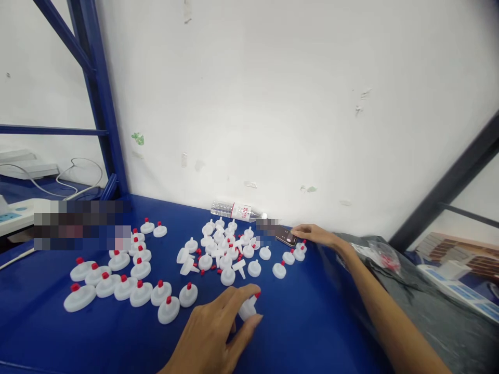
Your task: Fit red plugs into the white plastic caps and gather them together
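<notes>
Fingers of the left hand (218,327) are closed around a white nozzle lid (247,310), the index finger arched over its red tip (257,295) and the thumb extended below; the lid is tilted and sits between the two. This hand enters from the bottom edge, back of the hand upward, knuckles bent, pointing up and to the right above the near part of the blue desk (307,322). Remaining fingers of this hand are largely hidden beneath it. Right forearm (380,306) runs diagonally from the lower right corner toward the far side of the desk; the right hand (314,234) is palm down, fingers extended and gripping nothing, with the fingertips resting on the near right end of a phone (286,235). Beyond the left hand, a loose heap of white nozzle lids (226,246) occupies the middle of the desk, with small red caps (213,267) scattered among them. To the left, a group of red-tipped lids (141,293) stands nozzle up; a smaller red-tipped cluster (288,257) sits near the phone. A labelled clear bottle (239,211) lies on its side near the wall (249,114). Dark sheeting (424,296) is at the right, partly behind the forearm.
</notes>
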Action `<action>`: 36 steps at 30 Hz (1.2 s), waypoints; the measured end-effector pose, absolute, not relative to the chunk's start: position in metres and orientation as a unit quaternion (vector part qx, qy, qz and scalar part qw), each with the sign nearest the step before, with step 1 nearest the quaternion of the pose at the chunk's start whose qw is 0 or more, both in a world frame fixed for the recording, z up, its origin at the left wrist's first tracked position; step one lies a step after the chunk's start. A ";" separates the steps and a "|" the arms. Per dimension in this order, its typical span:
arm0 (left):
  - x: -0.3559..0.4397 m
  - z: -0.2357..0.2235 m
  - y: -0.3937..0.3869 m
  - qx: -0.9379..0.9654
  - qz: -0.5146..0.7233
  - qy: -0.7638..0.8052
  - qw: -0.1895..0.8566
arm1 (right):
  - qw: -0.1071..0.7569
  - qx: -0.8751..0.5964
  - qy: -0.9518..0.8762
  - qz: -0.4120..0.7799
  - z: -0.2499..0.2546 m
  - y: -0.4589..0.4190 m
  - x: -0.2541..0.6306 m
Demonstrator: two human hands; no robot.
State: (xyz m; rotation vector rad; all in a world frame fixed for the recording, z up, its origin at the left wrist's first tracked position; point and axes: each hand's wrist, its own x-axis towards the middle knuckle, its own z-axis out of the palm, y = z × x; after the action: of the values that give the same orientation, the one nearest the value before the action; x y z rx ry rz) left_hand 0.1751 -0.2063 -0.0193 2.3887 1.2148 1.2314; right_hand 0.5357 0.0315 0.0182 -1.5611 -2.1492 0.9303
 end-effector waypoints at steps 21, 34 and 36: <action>0.176 -0.016 -0.205 0.805 0.412 0.419 0.085 | 0.187 -0.602 -0.718 0.293 0.002 0.039 0.527; 0.177 -0.015 -0.205 0.804 0.415 0.416 0.090 | 0.175 -0.613 -0.714 0.290 -0.004 0.049 0.525; 0.177 -0.014 -0.206 0.803 0.415 0.417 0.090 | 0.189 -0.607 -0.716 0.290 -0.006 0.050 0.527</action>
State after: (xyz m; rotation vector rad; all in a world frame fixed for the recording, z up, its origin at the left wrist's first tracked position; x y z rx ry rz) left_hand 0.1765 -0.2061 -0.0143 2.3897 1.2402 1.2352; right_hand 0.5269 0.0496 -0.0063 -1.7054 -2.0124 0.8143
